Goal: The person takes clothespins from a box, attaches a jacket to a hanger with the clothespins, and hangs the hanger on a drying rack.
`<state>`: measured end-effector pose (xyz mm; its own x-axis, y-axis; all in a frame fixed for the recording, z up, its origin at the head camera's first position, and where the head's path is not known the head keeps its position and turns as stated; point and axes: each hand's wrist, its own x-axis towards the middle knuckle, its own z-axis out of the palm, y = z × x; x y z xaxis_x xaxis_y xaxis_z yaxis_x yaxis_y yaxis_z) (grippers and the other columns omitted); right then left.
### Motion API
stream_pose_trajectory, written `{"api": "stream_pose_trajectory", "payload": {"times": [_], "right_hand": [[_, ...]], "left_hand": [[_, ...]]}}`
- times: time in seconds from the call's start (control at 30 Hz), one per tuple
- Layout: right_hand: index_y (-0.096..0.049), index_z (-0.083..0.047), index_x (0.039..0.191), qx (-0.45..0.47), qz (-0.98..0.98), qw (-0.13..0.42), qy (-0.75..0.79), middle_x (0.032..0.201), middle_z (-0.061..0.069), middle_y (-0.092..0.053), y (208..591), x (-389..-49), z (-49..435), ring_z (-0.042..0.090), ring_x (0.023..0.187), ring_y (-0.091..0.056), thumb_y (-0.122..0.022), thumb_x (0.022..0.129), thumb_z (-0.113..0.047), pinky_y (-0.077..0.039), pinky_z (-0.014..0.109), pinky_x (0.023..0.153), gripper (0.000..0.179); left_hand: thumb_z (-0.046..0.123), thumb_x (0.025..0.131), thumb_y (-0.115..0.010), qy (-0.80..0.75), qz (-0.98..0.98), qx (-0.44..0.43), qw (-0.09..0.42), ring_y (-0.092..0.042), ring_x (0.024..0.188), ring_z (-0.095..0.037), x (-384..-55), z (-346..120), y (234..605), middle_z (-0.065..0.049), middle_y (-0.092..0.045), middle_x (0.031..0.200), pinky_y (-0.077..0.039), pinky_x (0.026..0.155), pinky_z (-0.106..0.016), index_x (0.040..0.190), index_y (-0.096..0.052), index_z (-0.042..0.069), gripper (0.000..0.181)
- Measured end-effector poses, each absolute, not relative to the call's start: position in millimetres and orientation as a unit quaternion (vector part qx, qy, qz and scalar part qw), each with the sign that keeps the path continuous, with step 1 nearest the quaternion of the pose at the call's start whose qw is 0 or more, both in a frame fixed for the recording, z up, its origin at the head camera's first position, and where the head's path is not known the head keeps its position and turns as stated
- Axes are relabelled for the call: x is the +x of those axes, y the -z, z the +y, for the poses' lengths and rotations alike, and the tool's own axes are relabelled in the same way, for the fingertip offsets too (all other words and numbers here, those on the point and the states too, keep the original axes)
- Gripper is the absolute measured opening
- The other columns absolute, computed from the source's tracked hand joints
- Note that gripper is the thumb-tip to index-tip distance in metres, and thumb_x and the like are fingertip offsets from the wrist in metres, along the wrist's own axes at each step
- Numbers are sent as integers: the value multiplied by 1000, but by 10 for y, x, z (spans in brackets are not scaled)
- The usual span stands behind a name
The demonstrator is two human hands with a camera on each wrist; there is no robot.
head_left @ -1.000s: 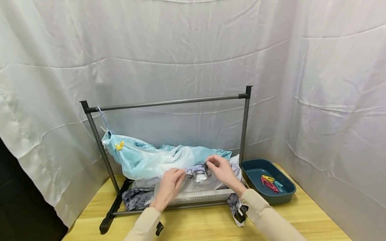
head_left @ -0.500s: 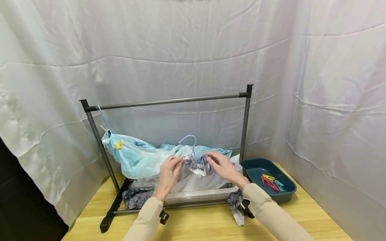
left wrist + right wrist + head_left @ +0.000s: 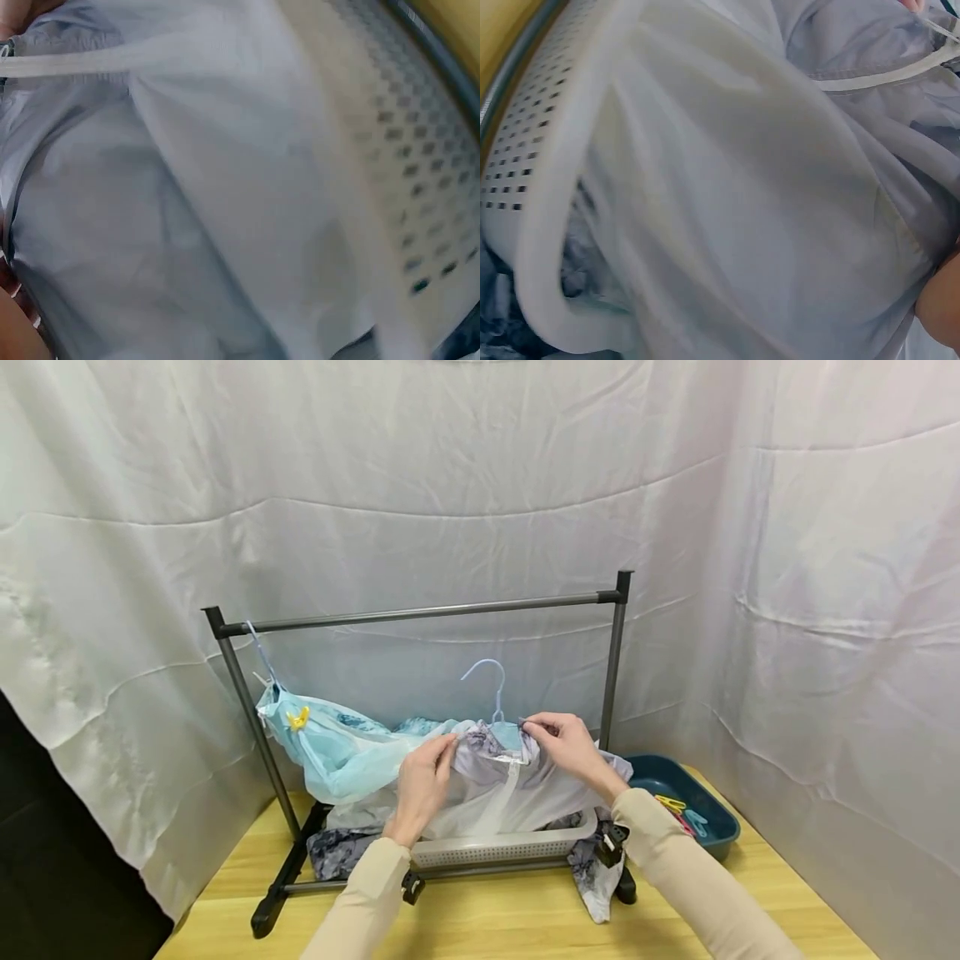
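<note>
A pale grey-purple garment (image 3: 480,793) with a white zip placket hangs between my two hands above a white perforated basket (image 3: 502,850). My left hand (image 3: 423,785) pinches the fabric beside its patterned collar. On the other side of the collar, my right hand (image 3: 570,747) pinches the edge between thumb and fingers. A light blue hanger (image 3: 498,689) has its hook sticking up out of the neck opening. In the right wrist view the garment's cloth (image 3: 750,195) drapes past the basket rim (image 3: 540,247). Fingertips are mostly out of sight in both wrist views.
A dark metal rack (image 3: 442,610) stands over the basket. At its left end hangs a light blue garment (image 3: 352,760) with a yellow clip (image 3: 297,719). A dark teal tub (image 3: 720,831) with clothespins (image 3: 695,822) sits to the right, partly behind my right sleeve.
Both hands have lifted the garment's collar upward out of the basket. The hanger hook, hidden one second ago, now stands above the neck, and the right side has spread outward.
</note>
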<state>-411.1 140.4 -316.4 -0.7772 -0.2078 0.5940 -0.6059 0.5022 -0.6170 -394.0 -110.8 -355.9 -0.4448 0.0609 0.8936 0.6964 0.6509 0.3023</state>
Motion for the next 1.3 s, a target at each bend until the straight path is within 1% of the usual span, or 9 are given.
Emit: {"api": "stream_pose_trajectory", "payload": {"times": [0.13, 0.3, 0.57, 0.7, 0.8, 0.87, 1.03, 1.17, 1.3], "right_hand": [[-76, -10, 103, 230, -832, 210, -459, 98, 6, -74, 3071, -4114, 1431, 14, 83, -62, -62, 97, -27, -48, 28, 76, 23], [-75, -7, 110, 192, -819, 160, -516, 112, 10, -72, 2986, -4094, 1443, 17, 103, -63, -62, 97, -30, -47, 33, 91, 29], [-70, 2, 104, 164, -797, 138, -565, 106, 10, -67, 2944, -4083, 1457, 16, 96, -55, -54, 102, -23, -42, 31, 90, 30], [-70, 1, 103, 123, -804, 164, -558, 103, 10, -67, 2931, -4087, 1465, 17, 92, -53, -52, 102, -26, -41, 29, 84, 32], [-71, -1, 106, 81, -818, 174, -542, 108, 10, -68, 2924, -4097, 1482, 19, 96, -54, -52, 102, -29, -41, 30, 84, 34], [-72, -2, 107, 61, -828, 172, -531, 112, 12, -68, 2924, -4114, 1500, 21, 100, -55, -52, 101, -30, -41, 31, 84, 34], [-72, -5, 107, 43, -855, 160, -491, 112, 13, -68, 2940, -4126, 1507, 25, 101, -57, -58, 98, -26, -44, 33, 83, 27], [-68, -9, 114, 82, -864, 169, -468, 113, 13, -67, 2957, -4106, 1497, 28, 106, -59, -54, 100, -22, -46, 41, 90, 24], [-65, -14, 119, 168, -866, 188, -433, 126, 10, -62, 2987, -4071, 1489, 29, 121, -54, -48, 104, -32, -41, 49, 103, 29]], "left_hand": [[16, 97, -61, 334, -767, -246, 489, -53, 57, -10, -3957, -1119, 3500, -1, -68, 76, -44, 55, -29, 92, -73, 13, 13], [15, 98, -59, 353, -769, -215, 488, -44, 50, -8, -3970, -1132, 3447, -1, -59, 61, -36, 49, -25, 89, -71, 10, 15], [21, 101, -49, 379, -826, -143, 391, -38, 49, -13, -3942, -1149, 3369, 1, -43, 56, -31, 51, -27, 68, -52, 15, 33], [26, 101, -51, 388, -831, -174, 357, -49, 56, -11, -3947, -1186, 3390, -1, -59, 68, -40, 56, -28, 90, -63, 13, 21], [31, 98, -60, 349, -827, -218, 383, -61, 69, -11, -3949, -1223, 3440, -3, -70, 88, -49, 64, -30, 115, -66, 14, 25], [27, 95, -65, 312, -815, -249, 420, -64, 73, -13, -3955, -1237, 3484, -4, -72, 95, -53, 66, -33, 119, -67, 14, 28], [17, 97, -61, 241, -795, -262, 492, -65, 71, -18, -3992, -1218, 3546, -4, -70, 90, -52, 63, -35, 99, -71, 11, 12], [23, 101, -56, 224, -813, -223, 489, -64, 69, -18, -4000, -1190, 3551, -1, -68, 85, -50, 59, -36, 89, -66, 13, 19], [23, 102, -53, 228, -826, -200, 475, -64, 68, -20, -3998, -1191, 3554, -2, -67, 82, -49, 58, -37, 86, -64, 13, 21]]}}
